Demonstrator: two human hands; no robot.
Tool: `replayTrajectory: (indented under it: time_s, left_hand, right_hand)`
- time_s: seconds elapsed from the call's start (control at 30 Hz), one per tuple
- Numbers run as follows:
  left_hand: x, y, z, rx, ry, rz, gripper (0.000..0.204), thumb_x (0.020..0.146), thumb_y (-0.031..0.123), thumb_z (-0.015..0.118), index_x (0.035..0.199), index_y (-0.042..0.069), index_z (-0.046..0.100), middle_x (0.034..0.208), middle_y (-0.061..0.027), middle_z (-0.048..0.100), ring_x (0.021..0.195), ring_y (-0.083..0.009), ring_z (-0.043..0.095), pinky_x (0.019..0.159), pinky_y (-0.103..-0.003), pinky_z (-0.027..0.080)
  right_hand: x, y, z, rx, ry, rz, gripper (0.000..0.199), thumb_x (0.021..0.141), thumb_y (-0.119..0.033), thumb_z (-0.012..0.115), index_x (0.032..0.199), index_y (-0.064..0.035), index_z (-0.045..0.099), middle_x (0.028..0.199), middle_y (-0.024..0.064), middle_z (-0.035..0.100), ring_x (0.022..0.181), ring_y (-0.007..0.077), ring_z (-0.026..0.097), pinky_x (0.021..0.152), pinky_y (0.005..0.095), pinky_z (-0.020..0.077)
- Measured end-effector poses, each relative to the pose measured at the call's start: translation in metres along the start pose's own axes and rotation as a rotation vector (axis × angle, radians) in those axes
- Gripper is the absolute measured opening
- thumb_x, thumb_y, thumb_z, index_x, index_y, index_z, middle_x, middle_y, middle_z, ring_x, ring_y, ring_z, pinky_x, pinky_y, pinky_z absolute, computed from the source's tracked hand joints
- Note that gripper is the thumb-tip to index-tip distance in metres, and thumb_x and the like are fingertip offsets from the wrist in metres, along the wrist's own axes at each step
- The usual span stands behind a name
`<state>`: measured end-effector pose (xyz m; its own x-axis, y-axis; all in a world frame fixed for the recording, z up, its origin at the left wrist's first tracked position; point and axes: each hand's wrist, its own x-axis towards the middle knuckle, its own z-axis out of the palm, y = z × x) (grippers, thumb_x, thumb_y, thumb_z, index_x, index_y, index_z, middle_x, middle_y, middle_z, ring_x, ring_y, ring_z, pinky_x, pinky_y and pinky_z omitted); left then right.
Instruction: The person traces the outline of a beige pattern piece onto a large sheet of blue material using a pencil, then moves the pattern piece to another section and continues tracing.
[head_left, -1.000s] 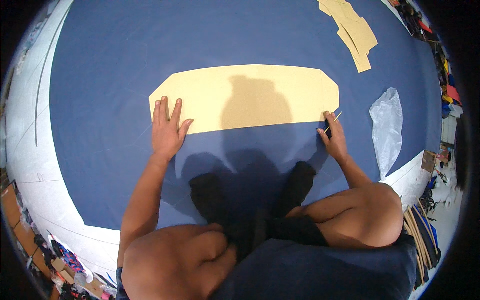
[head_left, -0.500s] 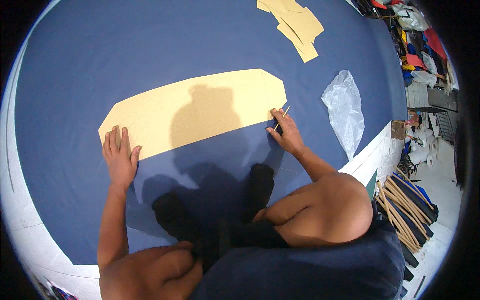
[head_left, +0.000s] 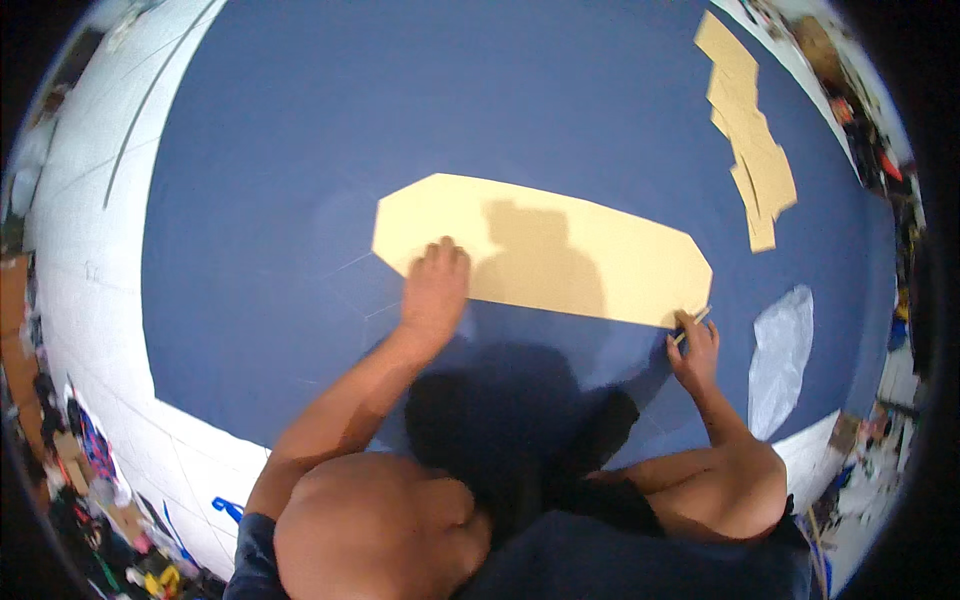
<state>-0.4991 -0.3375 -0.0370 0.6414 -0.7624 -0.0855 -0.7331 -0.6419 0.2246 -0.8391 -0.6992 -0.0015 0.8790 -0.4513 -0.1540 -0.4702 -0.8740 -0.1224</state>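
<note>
A long tan cardboard pattern (head_left: 540, 245) with cut-off corners lies flat on dark blue fabric (head_left: 290, 130). My left hand (head_left: 432, 295) rests on its near edge, toward the left end, with the fingertips laid on the board. At the near right corner is my right hand (head_left: 696, 350), its fingers closed around a thin pale stick (head_left: 694, 325) that looks like a pencil. Both ends of the stick show beyond the fingers. Faint pale lines run over the fabric left of the pattern. My shadow falls across the board and the cloth in front of me.
Several overlapping tan cardboard pieces (head_left: 745, 130) lie at the far right. A clear plastic bag (head_left: 782, 360) is to the right of my right hand. White floor (head_left: 90, 220) borders the fabric, with a blue strap (head_left: 228, 508) at lower left. Clutter lines both sides.
The view has swung left, so the pattern sits farther right and slants the other way. My left hand has shifted inward along its near edge. My right hand still holds the stick.
</note>
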Motion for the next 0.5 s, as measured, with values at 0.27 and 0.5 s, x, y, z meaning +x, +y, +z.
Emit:
replayTrajectory:
  time_s: [0.27, 0.5]
  left_hand:
    - [-0.006, 0.032, 0.003, -0.048, -0.136, -0.14, 0.076, 0.097, 0.037, 0.062, 0.147, -0.015, 0.037, 0.157, -0.0366, 0.029, 0.145, -0.0523, 0.033, 0.117, -0.056, 0.035]
    - [-0.015, 0.039, 0.02, -0.117, -0.093, -0.243, 0.079, 0.098, 0.038, 0.06, 0.151, -0.014, 0.031, 0.159, -0.0365, 0.023, 0.148, -0.0515, 0.026, 0.121, -0.058, 0.025]
  right_hand:
    - [0.101, -0.06, -0.094, -0.033, -0.323, -0.259, 0.032, 0.098, -0.016, 0.06, 0.129, -0.0062, 0.061, 0.11, 0.0227, 0.069, 0.102, 0.039, 0.066, 0.098, 0.0492, 0.0484]
    - [0.219, -0.274, -0.101, 0.466, -0.368, -0.625, 0.031, 0.104, -0.024, 0.054, 0.122, -0.0013, 0.066, 0.121, 0.0208, 0.067, 0.116, 0.0381, 0.064, 0.1, 0.0465, 0.0495]
